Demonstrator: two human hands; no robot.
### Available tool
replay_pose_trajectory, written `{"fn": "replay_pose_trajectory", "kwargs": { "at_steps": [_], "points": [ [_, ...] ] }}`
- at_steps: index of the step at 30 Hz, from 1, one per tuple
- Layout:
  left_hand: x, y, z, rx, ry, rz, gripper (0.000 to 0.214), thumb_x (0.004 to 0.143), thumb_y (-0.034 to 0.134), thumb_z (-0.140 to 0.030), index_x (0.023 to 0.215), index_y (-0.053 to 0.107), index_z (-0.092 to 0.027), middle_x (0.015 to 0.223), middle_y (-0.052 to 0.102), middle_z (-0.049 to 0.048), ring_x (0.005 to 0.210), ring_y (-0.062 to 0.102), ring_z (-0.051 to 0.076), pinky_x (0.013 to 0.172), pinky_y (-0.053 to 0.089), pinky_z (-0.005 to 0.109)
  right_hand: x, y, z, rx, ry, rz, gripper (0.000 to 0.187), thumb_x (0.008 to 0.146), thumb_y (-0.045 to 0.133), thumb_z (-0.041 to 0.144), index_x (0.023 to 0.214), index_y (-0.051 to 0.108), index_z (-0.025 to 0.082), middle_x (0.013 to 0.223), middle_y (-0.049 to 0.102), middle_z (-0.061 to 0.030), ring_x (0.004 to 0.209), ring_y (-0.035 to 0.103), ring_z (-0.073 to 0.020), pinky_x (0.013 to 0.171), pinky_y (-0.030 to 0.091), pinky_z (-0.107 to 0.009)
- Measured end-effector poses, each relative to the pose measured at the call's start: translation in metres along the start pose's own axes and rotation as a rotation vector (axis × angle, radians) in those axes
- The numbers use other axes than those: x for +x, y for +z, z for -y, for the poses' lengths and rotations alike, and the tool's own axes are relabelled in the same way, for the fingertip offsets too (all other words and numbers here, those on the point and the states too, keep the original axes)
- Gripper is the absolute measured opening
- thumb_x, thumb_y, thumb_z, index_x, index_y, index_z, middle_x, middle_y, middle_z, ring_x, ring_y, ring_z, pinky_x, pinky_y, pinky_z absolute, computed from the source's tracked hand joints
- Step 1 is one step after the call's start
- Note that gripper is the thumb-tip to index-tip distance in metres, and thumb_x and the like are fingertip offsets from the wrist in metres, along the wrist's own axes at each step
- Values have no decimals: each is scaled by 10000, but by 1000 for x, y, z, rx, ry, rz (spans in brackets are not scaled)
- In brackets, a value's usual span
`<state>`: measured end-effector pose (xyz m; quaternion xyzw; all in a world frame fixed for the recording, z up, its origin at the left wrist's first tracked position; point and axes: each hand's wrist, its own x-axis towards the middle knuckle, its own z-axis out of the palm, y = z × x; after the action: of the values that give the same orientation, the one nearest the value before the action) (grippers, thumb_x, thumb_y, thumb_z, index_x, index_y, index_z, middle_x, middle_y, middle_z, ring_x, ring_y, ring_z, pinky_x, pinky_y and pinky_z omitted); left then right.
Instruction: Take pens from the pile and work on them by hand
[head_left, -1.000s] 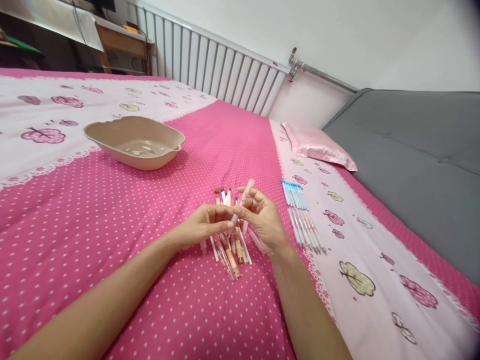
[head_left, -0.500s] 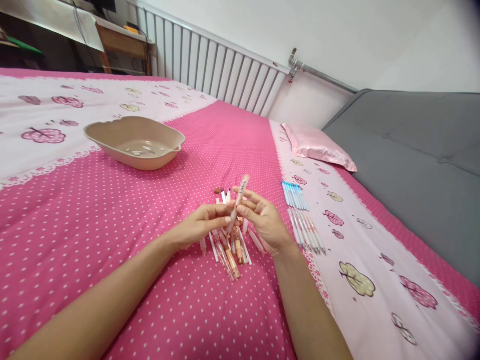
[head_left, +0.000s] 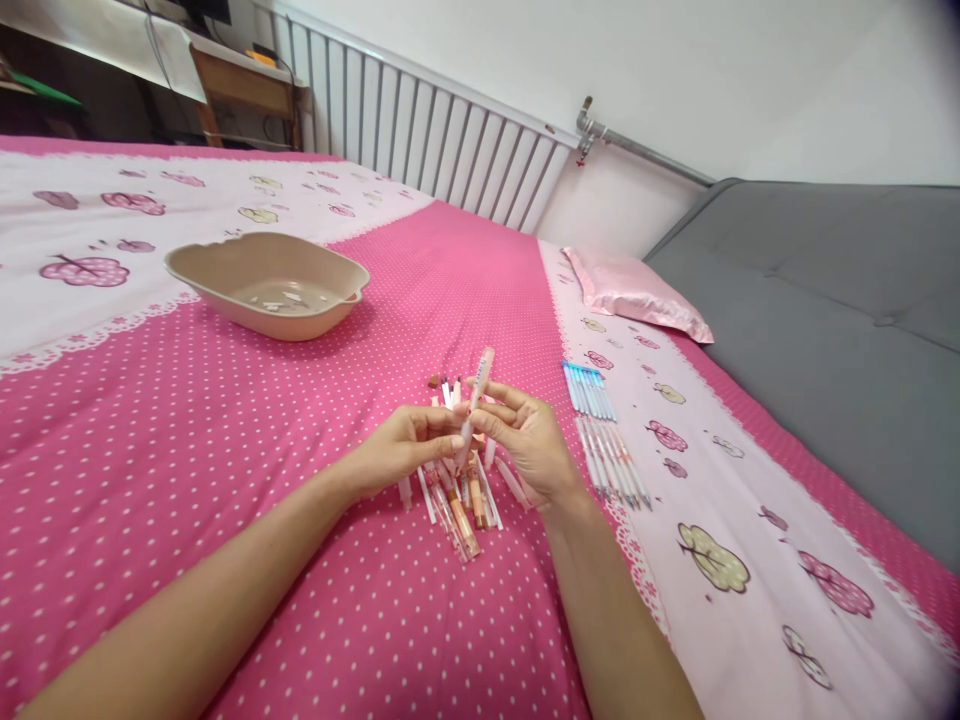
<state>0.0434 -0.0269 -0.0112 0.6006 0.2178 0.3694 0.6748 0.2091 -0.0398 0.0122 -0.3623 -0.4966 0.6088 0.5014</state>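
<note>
Pink pillow (head_left: 634, 288) beside grey headboard (head_left: 817, 300)

Free bedspread (head_left: 401, 340) between basin (head_left: 296, 327) and pen pile (head_left: 461, 512)

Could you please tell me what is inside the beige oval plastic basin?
Inside the beige oval plastic basin lie small whitish pieces, too small to identify; its near wall covers part of the floor.

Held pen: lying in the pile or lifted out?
Lifted out: the pen tilts above the pile of pens, its lower part gripped by the left hand, its middle by the right hand.
</note>
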Motion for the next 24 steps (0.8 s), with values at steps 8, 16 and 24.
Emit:
{"fn": "replay_pose_trajectory", "kwargs": {
  "at_steps": [8,16,24],
  "points": [
    [-1,1,0,0,3,-53,198,748,662,-251,878,674,-102,716,674,45,611,617,119,616,498,236,0,2,-2,13,-7,-28,434,632,770,256,1039,632,200,849,728,-35,821,682,-210,776,558,-387],
    [0,1,0,10,-15,-76,196,703,695,-234,836,670,-91,686,689,57,568,623,121,568,495,218,1,4,-6,30,15,-59,435,616,781,265,1020,642,183,829,731,-44,792,689,-208,803,547,-395],
    [1,1,3,45,-47,-145,172,658,723,-211,748,642,-89,652,686,59,557,631,128,572,511,229,2,6,-9,42,10,-46,423,620,778,252,1007,629,171,801,729,-44,785,690,-208,777,554,-387]
  ]
}}
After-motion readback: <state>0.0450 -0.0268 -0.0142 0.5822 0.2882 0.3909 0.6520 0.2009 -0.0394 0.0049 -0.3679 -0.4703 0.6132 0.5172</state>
